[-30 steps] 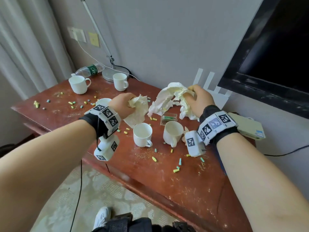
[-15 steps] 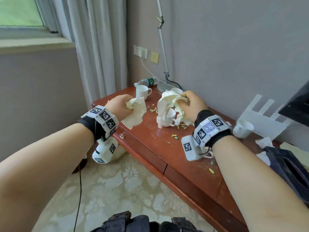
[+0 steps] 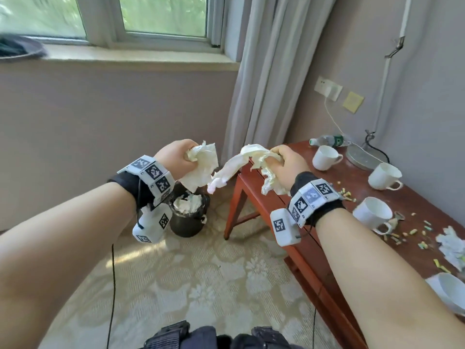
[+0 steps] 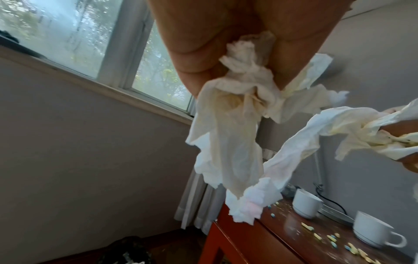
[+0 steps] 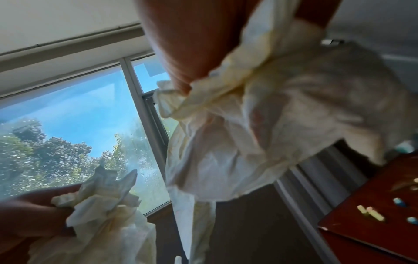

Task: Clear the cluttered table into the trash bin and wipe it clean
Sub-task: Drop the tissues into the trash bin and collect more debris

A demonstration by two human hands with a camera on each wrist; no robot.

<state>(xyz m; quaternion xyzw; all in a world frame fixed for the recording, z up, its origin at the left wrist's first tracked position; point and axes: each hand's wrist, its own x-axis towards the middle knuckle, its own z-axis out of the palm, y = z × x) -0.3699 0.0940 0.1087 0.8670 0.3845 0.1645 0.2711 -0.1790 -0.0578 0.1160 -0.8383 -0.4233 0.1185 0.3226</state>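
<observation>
Bin (image 3: 189, 217) clear only from head view.

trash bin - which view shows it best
The head view: the trash bin stands whole on the carpet left of the table, with tissue inside. The left wrist view catches only a dark, blurred piece at the bottom edge. The right wrist view does not show it.

On my red-brown counter (image 3: 314, 238) stand white cups (image 3: 324, 157), with coloured scraps (image 3: 412, 231), a crumpled tissue (image 3: 451, 245) and a lying bottle (image 3: 329, 140). On the patterned floor (image 3: 201, 285) stands the black bin (image 3: 187, 222).
</observation>
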